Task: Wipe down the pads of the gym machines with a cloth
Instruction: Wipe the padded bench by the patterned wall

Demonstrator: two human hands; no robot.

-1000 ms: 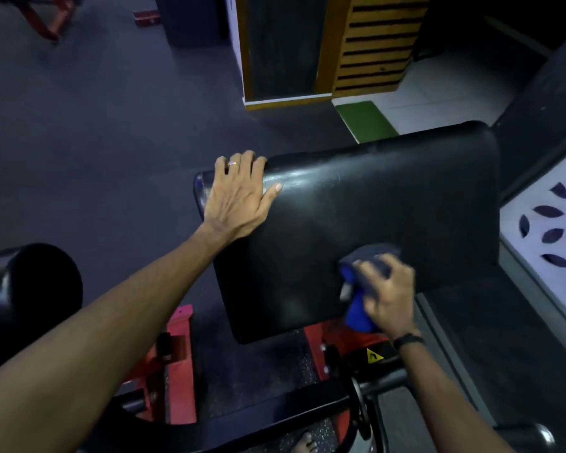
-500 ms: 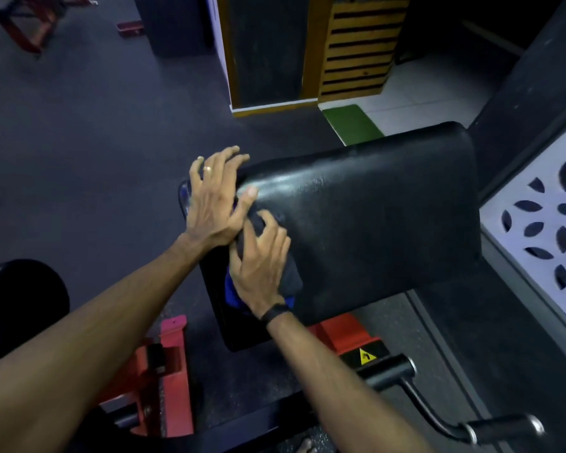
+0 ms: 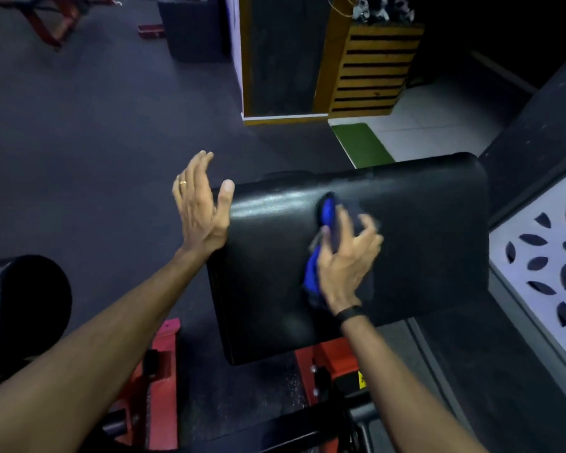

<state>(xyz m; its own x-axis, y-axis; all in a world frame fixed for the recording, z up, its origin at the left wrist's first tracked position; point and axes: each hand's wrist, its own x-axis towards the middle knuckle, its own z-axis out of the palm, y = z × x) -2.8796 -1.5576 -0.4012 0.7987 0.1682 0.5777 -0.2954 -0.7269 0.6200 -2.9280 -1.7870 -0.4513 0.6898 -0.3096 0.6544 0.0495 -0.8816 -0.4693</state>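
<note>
Right hand (image 3: 345, 256) presses cloth (image 3: 317, 259) on pad (image 3: 422, 240); left hand (image 3: 200, 207) spread.

The right hand (image 3: 347, 256) hides most of the blue cloth (image 3: 312, 273). Its fingers (image 3: 368, 230) look blurry. The black roller (image 3: 30, 299) is cut off at the edge.
</note>
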